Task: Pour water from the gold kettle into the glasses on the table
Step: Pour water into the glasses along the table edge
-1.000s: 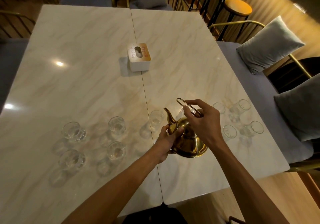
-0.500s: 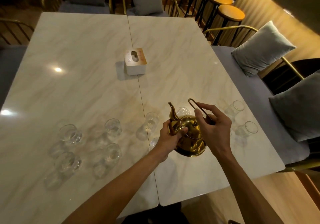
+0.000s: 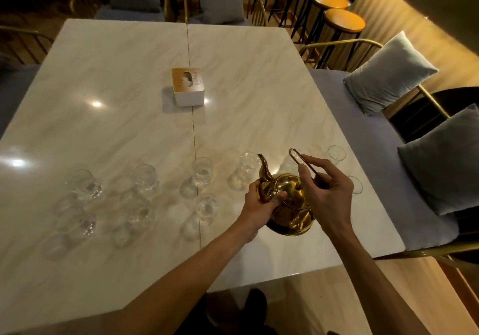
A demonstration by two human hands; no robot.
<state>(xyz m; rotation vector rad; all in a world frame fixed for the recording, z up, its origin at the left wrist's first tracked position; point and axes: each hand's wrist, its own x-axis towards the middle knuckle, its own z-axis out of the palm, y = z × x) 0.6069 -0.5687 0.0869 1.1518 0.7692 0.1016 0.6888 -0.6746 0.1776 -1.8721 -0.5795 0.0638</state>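
The gold kettle (image 3: 290, 210) is held just above the marble table (image 3: 116, 88) near its front right. My right hand (image 3: 326, 194) grips the kettle's thin wire handle, which sticks up past my fingers. My left hand (image 3: 261, 205) holds the kettle's body at the base of the spout, thumb against the lid. The spout points up and away toward a clear glass (image 3: 247, 166). More glasses stand to the left, among them one glass (image 3: 203, 170) at the table seam, another glass (image 3: 206, 206) nearer me and a far-left glass (image 3: 85, 185). Two glasses show right of my hand.
A white tissue box (image 3: 188, 89) with a wooden top sits mid-table. A grey bench with cushions (image 3: 388, 72) runs along the right edge. Bar stools (image 3: 343, 19) stand at the back right, chairs at the far end. The table's front edge is close to my body.
Kettle and both hands have shifted slightly right and nearer the table's front edge. The camera view has tilted, so the table appears lower in the frame. Grips are unchanged.
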